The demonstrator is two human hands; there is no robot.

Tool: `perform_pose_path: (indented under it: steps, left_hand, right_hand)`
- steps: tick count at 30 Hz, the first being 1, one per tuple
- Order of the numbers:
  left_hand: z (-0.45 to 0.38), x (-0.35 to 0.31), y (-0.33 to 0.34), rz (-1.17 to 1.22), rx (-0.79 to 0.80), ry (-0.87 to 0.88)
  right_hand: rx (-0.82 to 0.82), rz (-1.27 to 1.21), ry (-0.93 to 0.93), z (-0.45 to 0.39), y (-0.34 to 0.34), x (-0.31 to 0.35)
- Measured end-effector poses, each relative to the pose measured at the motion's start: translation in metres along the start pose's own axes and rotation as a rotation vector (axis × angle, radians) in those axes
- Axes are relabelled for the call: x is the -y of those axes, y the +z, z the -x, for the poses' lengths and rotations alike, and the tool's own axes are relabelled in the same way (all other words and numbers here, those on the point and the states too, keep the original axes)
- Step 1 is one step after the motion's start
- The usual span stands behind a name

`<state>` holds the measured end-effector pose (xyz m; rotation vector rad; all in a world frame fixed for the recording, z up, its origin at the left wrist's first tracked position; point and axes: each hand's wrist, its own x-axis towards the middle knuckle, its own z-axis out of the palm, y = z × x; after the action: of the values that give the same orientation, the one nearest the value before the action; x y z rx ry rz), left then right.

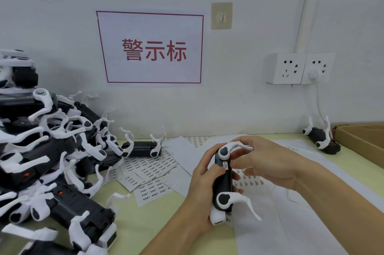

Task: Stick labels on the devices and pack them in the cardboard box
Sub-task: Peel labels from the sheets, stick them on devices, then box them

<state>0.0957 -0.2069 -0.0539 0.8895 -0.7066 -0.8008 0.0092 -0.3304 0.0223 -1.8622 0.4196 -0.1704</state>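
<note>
Head view. A black, matte plastic device with curved white clip arms point(224, 180) is held upright above the pale green tabletop point(158, 223), at centre. The left hand point(202, 188) grips its body, fingers curled round the left side. The right hand point(261, 163) pinches the device near its upper end, beside a small white rectangular label point(225, 165) on the black face. Left: a heap of identical devices point(47, 161), too tangled to count. Two further devices lie apart: one point(143, 147) by the heap, one point(322, 139) just beside the brown cardboard box point(361, 142) at right. White printed label sheets point(149, 173) lie overlapped on the table. A red-bordered paper sign point(152, 48) and two white sockets point(299, 68) are on the wall.
</note>
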Motion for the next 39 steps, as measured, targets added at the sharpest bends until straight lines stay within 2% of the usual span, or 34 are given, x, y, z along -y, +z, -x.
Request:
perform_pose_path:
  steps: [32, 39]
  left_hand:
    - [-0.0009, 0.0003, -0.0018, -0.029, 0.008, -0.021]
    - [-0.0001, 0.0032, -0.0005, -0.076, -0.010, 0.003]
  right_hand:
    - [0.018, 0.102, -0.021, 0.0035, -0.0010, 0.0026]
    - [-0.047, 0.103, 0.009, -0.0004, 0.0025, -0.0014]
